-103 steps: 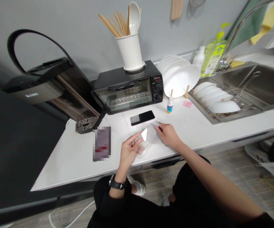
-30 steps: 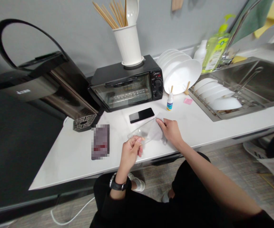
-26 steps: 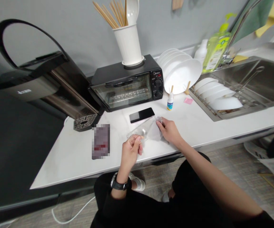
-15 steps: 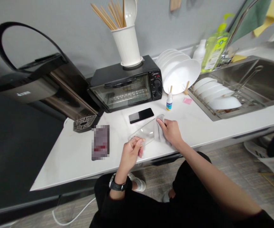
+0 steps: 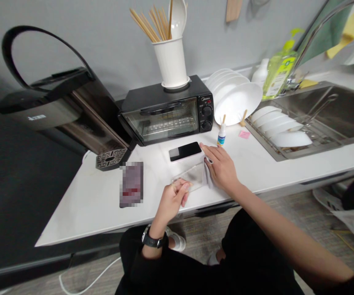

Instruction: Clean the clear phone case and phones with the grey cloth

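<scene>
My left hand (image 5: 175, 196) is closed, pinching the near left end of a clear phone case (image 5: 194, 176) just above the white counter. My right hand (image 5: 221, 168) is at the case's other end. A grey cloth (image 5: 207, 177) lies bunched under its curled fingers, partly hidden by them. The right forefinger stretches out to the right end of a black-screened phone (image 5: 185, 151), which lies beyond the case. Whether that finger grips the phone or only touches it, I cannot tell.
Left of my hands lies a blurred dark packet (image 5: 131, 184). A toaster oven (image 5: 164, 121) stands behind the phone, a drinks machine (image 5: 81, 114) to its left. Right are a small bottle (image 5: 221, 135), a pink slip (image 5: 244, 134), racked plates (image 5: 237, 102) and the sink (image 5: 333, 143).
My right hand has moved away from the case's upper right corner, its forefinger now reaching the phone's right end. The left hand keeps hold of the case, which sits a little lower.
</scene>
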A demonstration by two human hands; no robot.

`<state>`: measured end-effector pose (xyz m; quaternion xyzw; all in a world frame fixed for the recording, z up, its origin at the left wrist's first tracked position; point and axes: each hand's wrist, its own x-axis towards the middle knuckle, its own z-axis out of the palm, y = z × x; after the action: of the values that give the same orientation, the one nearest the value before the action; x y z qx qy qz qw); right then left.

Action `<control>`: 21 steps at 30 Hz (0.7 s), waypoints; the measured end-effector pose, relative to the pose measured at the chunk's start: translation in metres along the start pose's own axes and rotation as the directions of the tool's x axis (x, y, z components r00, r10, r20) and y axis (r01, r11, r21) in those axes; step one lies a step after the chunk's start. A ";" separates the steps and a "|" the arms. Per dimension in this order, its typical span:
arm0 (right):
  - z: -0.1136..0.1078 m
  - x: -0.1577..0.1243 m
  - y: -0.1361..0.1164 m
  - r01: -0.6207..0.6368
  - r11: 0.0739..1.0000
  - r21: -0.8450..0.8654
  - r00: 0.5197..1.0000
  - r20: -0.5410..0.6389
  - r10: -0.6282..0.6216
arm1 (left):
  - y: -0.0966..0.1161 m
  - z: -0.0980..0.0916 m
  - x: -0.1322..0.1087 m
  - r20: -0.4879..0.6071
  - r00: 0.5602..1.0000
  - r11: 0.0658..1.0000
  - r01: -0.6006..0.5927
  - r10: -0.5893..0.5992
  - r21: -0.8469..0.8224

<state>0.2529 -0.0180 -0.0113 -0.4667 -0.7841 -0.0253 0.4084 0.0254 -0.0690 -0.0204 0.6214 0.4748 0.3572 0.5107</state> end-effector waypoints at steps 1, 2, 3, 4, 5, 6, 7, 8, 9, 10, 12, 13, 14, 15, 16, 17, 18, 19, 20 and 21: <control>0.000 0.002 -0.006 0.025 1.000 -0.009 0.999 0.040 -0.024 | 0.000 0.001 0.000 0.018 1.000 0.999 0.001 -0.001 0.035; 0.002 0.005 -0.014 0.080 0.997 -0.006 0.992 0.101 -0.079 | -0.001 0.002 0.000 0.032 0.999 0.997 -0.001 -0.001 0.074; 0.003 0.007 -0.023 0.157 0.988 0.013 0.972 0.174 -0.157 | -0.001 0.003 0.000 0.040 0.999 0.994 -0.003 -0.001 0.110; 0.006 0.009 -0.033 0.235 0.971 0.049 0.939 0.245 -0.240 | -0.002 0.003 0.000 0.043 0.999 0.990 -0.006 0.000 0.140; 0.008 0.011 -0.041 0.297 0.950 0.098 0.901 0.300 -0.313 | -0.003 0.002 0.000 0.041 0.999 0.987 -0.009 0.003 0.162; 0.010 0.013 -0.048 0.327 0.933 0.152 0.873 0.329 -0.360 | -0.003 0.002 0.000 0.033 0.999 0.984 -0.012 0.006 0.176; 0.012 0.014 -0.053 0.327 0.923 0.204 0.864 0.332 -0.379 | -0.004 0.002 -0.001 0.022 1.000 0.984 -0.013 0.009 0.178; 0.013 0.015 -0.055 0.303 0.919 0.252 0.875 0.310 -0.373 | -0.004 0.001 -0.001 0.008 1.000 0.985 -0.013 0.012 0.171; 0.013 0.016 -0.053 0.266 0.916 0.299 0.897 0.270 -0.349 | -0.005 0.001 -0.001 -0.007 1.000 0.986 -0.015 0.017 0.165; 0.013 0.016 -0.049 0.230 0.911 0.342 0.926 0.212 -0.314 | -0.005 0.001 -0.001 -0.023 1.000 0.989 -0.018 0.022 0.150; 0.011 0.014 -0.034 0.177 0.914 0.364 0.973 0.072 -0.217 | -0.004 0.002 0.000 -0.048 0.998 0.994 -0.028 0.033 0.101; 0.010 0.013 -0.026 0.153 0.930 0.336 0.986 0.007 -0.164 | -0.004 0.002 0.001 -0.052 0.998 0.997 -0.034 0.038 0.072; 0.010 0.011 -0.019 0.126 0.950 0.286 0.992 -0.048 -0.117 | -0.004 0.002 0.002 -0.048 0.998 0.998 -0.039 0.041 0.043; 0.011 0.010 -0.014 0.100 0.968 0.228 0.993 -0.083 -0.083 | -0.004 0.002 0.003 -0.039 0.998 0.999 -0.042 0.042 0.019; 0.012 0.008 -0.012 0.082 0.981 0.177 0.994 -0.090 -0.067 | -0.004 0.002 0.004 -0.028 0.999 0.999 -0.043 0.043 0.010; 0.015 0.006 -0.013 0.080 0.987 0.143 0.995 -0.067 -0.071 | -0.004 0.002 0.004 -0.016 0.999 0.999 -0.043 0.043 0.016; 0.018 0.004 -0.017 0.101 0.987 0.126 0.995 -0.025 -0.099 | -0.005 0.002 0.005 -0.005 0.999 0.999 -0.041 0.041 0.030; 0.021 0.003 -0.022 0.142 0.982 0.123 0.989 0.029 -0.147 | -0.005 0.002 0.004 0.005 0.999 0.998 -0.038 0.038 0.051; 0.025 0.003 -0.029 0.194 0.973 0.125 0.975 0.084 -0.206 | -0.006 0.002 0.004 0.009 0.999 0.997 -0.037 0.036 0.073; 0.028 0.003 -0.035 0.247 0.961 0.127 0.956 0.132 -0.264 | -0.007 0.002 0.003 0.009 0.999 0.995 -0.036 0.035 0.092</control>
<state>0.2087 -0.0234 -0.0162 -0.3389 -0.8661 -0.0006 0.3674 0.0267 -0.0662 -0.0278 0.6540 0.4777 0.3416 0.4768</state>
